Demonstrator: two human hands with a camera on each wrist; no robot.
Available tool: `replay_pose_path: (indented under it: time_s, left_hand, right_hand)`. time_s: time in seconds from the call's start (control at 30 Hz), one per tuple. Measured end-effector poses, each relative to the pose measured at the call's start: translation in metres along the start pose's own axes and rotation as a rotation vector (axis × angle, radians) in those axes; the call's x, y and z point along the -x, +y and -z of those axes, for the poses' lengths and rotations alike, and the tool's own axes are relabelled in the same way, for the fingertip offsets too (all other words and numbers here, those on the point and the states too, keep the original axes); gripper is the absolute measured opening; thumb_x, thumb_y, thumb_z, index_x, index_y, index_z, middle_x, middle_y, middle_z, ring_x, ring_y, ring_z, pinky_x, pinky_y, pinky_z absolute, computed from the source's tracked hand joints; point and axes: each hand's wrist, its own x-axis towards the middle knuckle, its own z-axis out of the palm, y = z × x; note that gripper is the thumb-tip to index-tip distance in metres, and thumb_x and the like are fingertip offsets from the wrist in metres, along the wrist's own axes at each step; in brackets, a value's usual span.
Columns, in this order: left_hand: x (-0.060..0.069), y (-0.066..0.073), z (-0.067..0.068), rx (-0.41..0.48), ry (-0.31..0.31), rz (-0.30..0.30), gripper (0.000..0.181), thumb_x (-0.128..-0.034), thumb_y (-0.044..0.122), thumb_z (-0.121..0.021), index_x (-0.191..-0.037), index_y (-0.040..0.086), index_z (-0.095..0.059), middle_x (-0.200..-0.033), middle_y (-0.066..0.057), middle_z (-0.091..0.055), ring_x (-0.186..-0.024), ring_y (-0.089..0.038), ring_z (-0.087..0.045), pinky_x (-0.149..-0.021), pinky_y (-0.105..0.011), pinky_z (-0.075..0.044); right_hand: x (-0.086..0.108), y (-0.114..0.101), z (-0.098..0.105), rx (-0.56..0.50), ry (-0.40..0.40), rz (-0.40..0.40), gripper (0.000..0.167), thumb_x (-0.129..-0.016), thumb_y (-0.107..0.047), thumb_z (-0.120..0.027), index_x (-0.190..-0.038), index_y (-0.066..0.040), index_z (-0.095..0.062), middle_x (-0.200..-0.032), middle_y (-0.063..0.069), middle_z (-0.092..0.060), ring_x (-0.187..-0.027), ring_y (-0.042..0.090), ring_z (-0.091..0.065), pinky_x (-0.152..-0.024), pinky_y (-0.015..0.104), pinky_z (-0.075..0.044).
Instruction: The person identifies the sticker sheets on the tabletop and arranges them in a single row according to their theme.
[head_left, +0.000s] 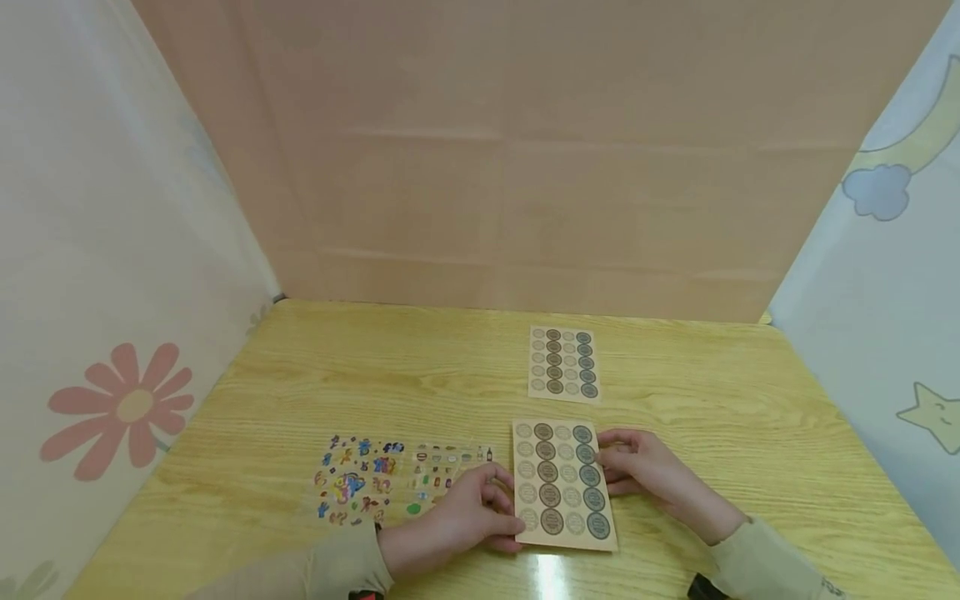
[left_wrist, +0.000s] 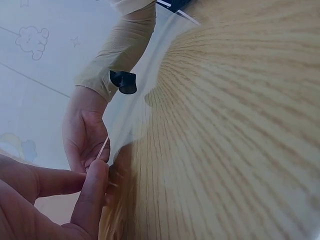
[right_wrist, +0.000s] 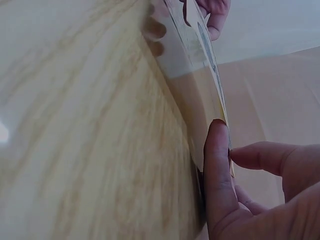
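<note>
A tan sheet (head_left: 558, 487) of round brown and grey stickers is gripped at both side edges. The left hand (head_left: 468, 512) pinches its lower left edge, thumb on top and fingers beneath. The right hand (head_left: 656, 471) pinches the upper right edge between thumb and fingers. In the left wrist view the left hand (left_wrist: 55, 200) holds the thin sheet edge, with the right hand (left_wrist: 86, 130) beyond it. The right wrist view shows the sheet (right_wrist: 212, 70) edge-on, tilted off the tabletop, between the thumb and finger of the right hand (right_wrist: 250, 185).
Another similar sticker sheet (head_left: 562, 363) lies farther back on the wooden table (head_left: 390, 367). Clear sheets with colourful stickers (head_left: 360, 479) and small food-like pictures (head_left: 446, 458) lie left of the held sheet, partly behind the left hand. Patterned curtains (head_left: 135, 250) stand at both sides.
</note>
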Motion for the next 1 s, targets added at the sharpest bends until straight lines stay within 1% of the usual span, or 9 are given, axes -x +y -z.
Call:
replay_pose_path:
  time_s: [0.23, 0.37, 0.53, 0.73, 1.0]
  left_hand:
    - [-0.001, 0.001, -0.001, -0.021, 0.023, 0.033, 0.038, -0.0753, -0.02, -0.067, -0.106, -0.003, -0.052, -0.084, -0.016, -0.059, -0.064, -0.024, -0.065, -0.063, -0.04, -0.059]
    - [-0.001, 0.003, 0.001, -0.034, 0.018, 0.047, 0.038, -0.0778, -0.017, -0.066, -0.111, -0.004, -0.053, -0.087, -0.017, -0.06, -0.068, -0.025, -0.066, -0.065, -0.039, -0.059]
    - [-0.001, 0.006, 0.002, -0.021, 0.003, 0.039, 0.043, -0.08, -0.017, -0.063, -0.119, -0.006, -0.05, -0.093, -0.019, -0.061, -0.075, -0.027, -0.066, -0.069, -0.039, -0.059]
    - [0.003, 0.008, 0.001, -0.029, 0.011, 0.057, 0.049, -0.0784, -0.017, -0.065, -0.124, -0.007, -0.05, -0.095, -0.017, -0.06, -0.076, -0.026, -0.066, -0.07, -0.037, -0.059]
    - [0.01, 0.01, 0.003, -0.006, -0.013, 0.055, 0.048, -0.08, -0.015, -0.063, -0.125, -0.01, -0.048, -0.102, -0.019, -0.056, -0.08, -0.026, -0.063, -0.075, -0.04, -0.058]
  right_hand:
    - [0.002, -0.002, 0.002, -0.002, 0.012, -0.002, 0.044, -0.092, -0.009, -0.06, -0.124, 0.016, -0.044, -0.091, 0.016, -0.069, -0.077, 0.024, -0.068, -0.066, 0.035, -0.059]
    - [0.0, -0.002, 0.004, -0.009, 0.021, -0.005, 0.044, -0.091, -0.008, -0.062, -0.124, 0.016, -0.045, -0.092, 0.015, -0.07, -0.079, 0.024, -0.068, -0.068, 0.036, -0.059]
    - [-0.001, -0.001, 0.008, -0.018, 0.013, -0.002, 0.048, -0.091, -0.006, -0.062, -0.128, 0.018, -0.041, -0.093, 0.017, -0.07, -0.082, 0.025, -0.069, -0.072, 0.038, -0.058]
    - [0.0, -0.003, 0.008, -0.018, -0.001, 0.008, 0.049, -0.091, -0.005, -0.061, -0.129, 0.019, -0.04, -0.094, 0.017, -0.07, -0.08, 0.024, -0.069, -0.072, 0.038, -0.058]
    - [0.0, -0.002, 0.008, -0.02, 0.028, 0.0, 0.049, -0.091, -0.004, -0.062, -0.129, 0.018, -0.04, -0.094, 0.016, -0.069, -0.079, 0.023, -0.068, -0.07, 0.037, -0.059]
